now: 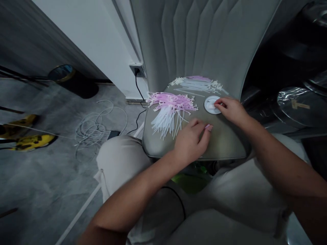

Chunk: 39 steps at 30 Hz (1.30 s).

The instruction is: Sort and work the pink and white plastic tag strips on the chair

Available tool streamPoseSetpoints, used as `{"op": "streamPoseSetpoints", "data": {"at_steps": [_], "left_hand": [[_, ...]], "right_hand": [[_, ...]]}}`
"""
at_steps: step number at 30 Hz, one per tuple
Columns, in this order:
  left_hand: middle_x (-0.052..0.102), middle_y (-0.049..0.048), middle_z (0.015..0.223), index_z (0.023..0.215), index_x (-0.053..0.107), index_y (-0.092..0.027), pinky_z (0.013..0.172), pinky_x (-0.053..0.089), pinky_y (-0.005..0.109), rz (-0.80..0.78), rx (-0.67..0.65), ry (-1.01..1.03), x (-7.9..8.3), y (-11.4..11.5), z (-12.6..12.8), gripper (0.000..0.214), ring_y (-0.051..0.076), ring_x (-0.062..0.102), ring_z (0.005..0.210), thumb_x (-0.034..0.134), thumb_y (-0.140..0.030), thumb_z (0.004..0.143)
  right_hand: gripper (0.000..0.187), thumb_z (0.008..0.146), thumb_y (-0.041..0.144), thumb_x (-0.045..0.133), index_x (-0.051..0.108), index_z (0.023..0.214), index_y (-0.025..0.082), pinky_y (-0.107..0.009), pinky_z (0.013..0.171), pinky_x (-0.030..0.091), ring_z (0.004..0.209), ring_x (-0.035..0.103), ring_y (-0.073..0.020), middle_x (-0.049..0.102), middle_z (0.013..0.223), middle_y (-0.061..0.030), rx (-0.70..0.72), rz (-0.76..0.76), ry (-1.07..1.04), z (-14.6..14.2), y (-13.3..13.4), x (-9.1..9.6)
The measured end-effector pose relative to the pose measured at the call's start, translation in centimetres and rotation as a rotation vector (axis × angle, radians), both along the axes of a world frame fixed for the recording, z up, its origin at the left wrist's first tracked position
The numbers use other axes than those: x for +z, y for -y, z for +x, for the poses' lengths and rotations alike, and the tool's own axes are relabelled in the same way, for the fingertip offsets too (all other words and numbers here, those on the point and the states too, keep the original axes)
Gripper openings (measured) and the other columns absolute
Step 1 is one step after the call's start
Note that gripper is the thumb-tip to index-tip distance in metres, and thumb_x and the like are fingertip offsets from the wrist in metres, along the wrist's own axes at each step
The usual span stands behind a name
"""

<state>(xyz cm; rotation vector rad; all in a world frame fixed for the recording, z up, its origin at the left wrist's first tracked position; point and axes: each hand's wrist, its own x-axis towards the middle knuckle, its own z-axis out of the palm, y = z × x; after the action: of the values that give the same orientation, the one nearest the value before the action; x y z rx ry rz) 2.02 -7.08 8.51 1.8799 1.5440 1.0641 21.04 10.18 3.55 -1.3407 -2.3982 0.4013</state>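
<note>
My left hand (190, 143) pinches a short pink plastic piece (208, 127) between its fingertips, just above the grey upholstered seat (222, 144). My right hand (228, 110) has its fingertips on the edge of a round white plastic disc (212, 104) lying on the seat. Beside my left hand spreads a pile of thin pink and white plastic strips (170, 110). Farther back lies a second pile of white, pale blue and lilac strips (196, 85). What lies under my fingers is hidden.
A pleated grey chair back (204, 41) rises behind the seat. My beige-trousered knee (120, 163) is at the seat's near left. A coil of white cable (93, 131) lies on the concrete floor, with a black bin (74, 81) and yellow-and-black objects (33, 142) beyond it.
</note>
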Motion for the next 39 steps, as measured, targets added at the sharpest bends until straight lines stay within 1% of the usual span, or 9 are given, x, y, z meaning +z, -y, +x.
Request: {"op": "streamPoseSetpoints", "data": {"at_steps": [5,11,15,20,25,29,32,36,39], "left_hand": [[0.063,0.0065,0.091,0.095,0.068,-0.017,0.078,0.050,0.032,0.004,-0.006,-0.004,0.0,-0.3,0.2,0.034,0.016,0.061,0.086,0.039,-0.035,0.100],[0.062,0.0065,0.089,0.093,0.068,-0.017,0.076,0.049,0.031,-0.010,-0.002,-0.010,0.0,-0.3,0.1,0.035,0.016,0.061,0.085,0.039,-0.035,0.100],[0.063,0.0062,0.090,0.091,0.067,-0.017,0.076,0.049,0.030,-0.018,0.004,-0.009,-0.1,-0.3,-0.1,0.034,0.016,0.062,0.085,0.039,-0.034,0.100],[0.061,0.0061,0.087,0.091,0.067,-0.017,0.073,0.049,0.031,-0.005,-0.006,-0.019,-0.4,-0.4,-0.2,0.036,0.016,0.061,0.082,0.038,-0.036,0.100],[0.062,0.0069,0.089,0.093,0.068,-0.017,0.077,0.050,0.032,-0.003,-0.013,-0.004,-0.5,-0.4,-0.2,0.037,0.017,0.061,0.085,0.037,-0.035,0.100],[0.063,0.0069,0.090,0.092,0.068,-0.017,0.075,0.049,0.031,-0.011,-0.003,-0.022,-0.5,-0.4,-0.3,0.037,0.016,0.062,0.084,0.038,-0.036,0.100],[0.064,0.0065,0.089,0.093,0.068,-0.017,0.074,0.049,0.031,-0.017,-0.006,-0.048,-0.5,-0.4,-0.4,0.036,0.016,0.063,0.083,0.038,-0.036,0.100],[0.066,0.0061,0.084,0.095,0.069,-0.017,0.070,0.047,0.030,-0.049,-0.017,-0.086,-0.8,-0.7,-0.6,0.035,0.017,0.063,0.079,0.039,-0.035,0.099],[0.069,0.0050,0.090,0.106,0.067,-0.019,0.071,0.047,0.028,-0.033,0.021,-0.074,-1.3,-1.1,-0.6,0.027,0.016,0.064,0.082,0.045,-0.033,0.098]], "right_hand": [[0.021,0.088,0.027,0.053,0.071,0.094,0.018,-0.036,0.078,0.046,0.087,0.064,-0.0264,0.071,0.098,-0.0117,0.011,-0.001,0.014,-0.1,0.0,-0.4],[0.020,0.088,0.027,0.053,0.070,0.093,0.016,-0.036,0.079,0.046,0.089,0.063,-0.0270,0.071,0.096,-0.0133,0.015,0.008,0.050,-0.2,-0.1,-0.6],[0.022,0.090,0.028,0.051,0.070,0.094,0.016,-0.035,0.080,0.045,0.088,0.063,-0.0259,0.071,0.096,-0.0126,0.024,0.021,0.059,-0.1,-0.1,-0.8],[0.022,0.090,0.029,0.051,0.070,0.093,0.017,-0.035,0.080,0.045,0.089,0.063,-0.0262,0.071,0.095,-0.0126,0.028,0.029,0.069,-0.1,-0.4,-1.1],[0.020,0.088,0.026,0.053,0.070,0.091,0.016,-0.035,0.078,0.045,0.087,0.062,-0.0257,0.071,0.093,-0.0125,-0.007,0.016,0.016,-0.2,-0.2,-0.8],[0.019,0.085,0.028,0.057,0.071,0.091,0.018,-0.033,0.071,0.045,0.076,0.061,-0.0222,0.071,0.086,-0.0087,-0.080,0.006,-0.133,-0.1,-0.1,-0.6],[0.017,0.082,0.030,0.059,0.069,0.090,0.018,-0.031,0.064,0.044,0.066,0.057,-0.0180,0.068,0.079,-0.0051,-0.145,-0.056,-0.313,-0.1,-0.2,-0.6],[0.012,0.076,0.029,0.066,0.066,0.083,0.019,-0.028,0.056,0.041,0.059,0.052,-0.0140,0.061,0.070,-0.0004,-0.202,-0.268,-0.606,-0.8,0.3,-0.1],[0.012,0.072,0.029,0.071,0.066,0.076,0.019,-0.025,0.051,0.036,0.052,0.046,-0.0102,0.058,0.064,0.0013,-0.222,-0.510,-0.878,-2.2,2.3,1.1]]}}
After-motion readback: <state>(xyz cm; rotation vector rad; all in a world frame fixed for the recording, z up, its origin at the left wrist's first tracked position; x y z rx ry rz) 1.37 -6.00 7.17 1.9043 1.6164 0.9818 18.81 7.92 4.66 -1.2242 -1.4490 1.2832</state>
